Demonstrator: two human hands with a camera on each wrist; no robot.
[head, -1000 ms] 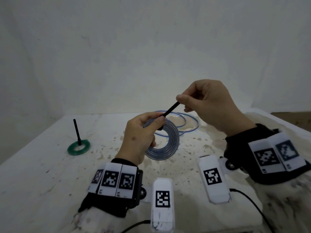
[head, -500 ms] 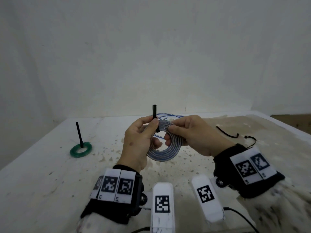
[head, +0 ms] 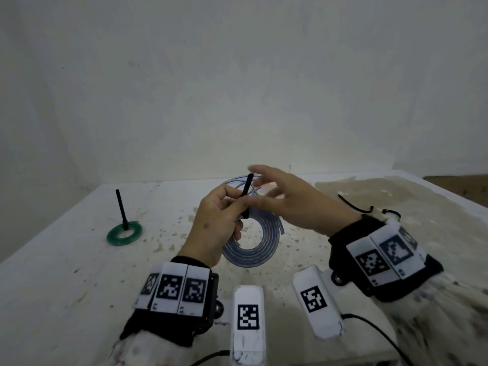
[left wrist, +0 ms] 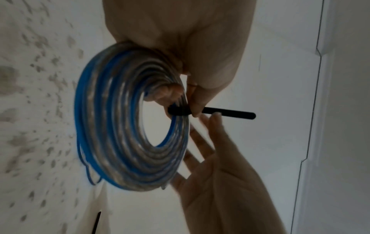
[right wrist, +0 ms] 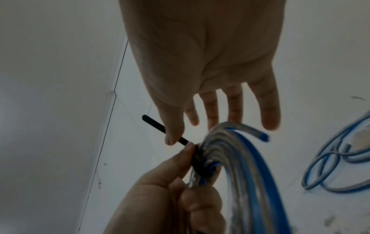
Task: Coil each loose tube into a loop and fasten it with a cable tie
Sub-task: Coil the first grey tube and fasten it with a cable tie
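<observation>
My left hand (head: 241, 204) holds a coil of clear and blue tube (head: 261, 249) upright above the table, thumb and fingers pinching it where a black cable tie (head: 247, 186) wraps the turns. The tie's tail sticks up past the thumb (left wrist: 230, 113). In the left wrist view the coil (left wrist: 120, 142) hangs from my left hand (left wrist: 190, 101). My right hand (head: 264, 180) hovers just right of the tie with fingers spread and holds nothing; its thumb (right wrist: 172, 136) lies near the tail (right wrist: 154, 123). One free tube end (right wrist: 262, 137) sticks out of the coil.
A loose blue tube (head: 237, 180) lies on the table behind my hands, also in the right wrist view (right wrist: 330, 166). At the left a green coil (head: 124, 233) lies tied, its black tie (head: 121, 207) standing up. Spare black cable ties (head: 353, 206) lie at the right.
My right hand pulled the tie's tail up, then came down onto the coil, and has now let go and spread open. The left hand keeps holding the coil and tie.
</observation>
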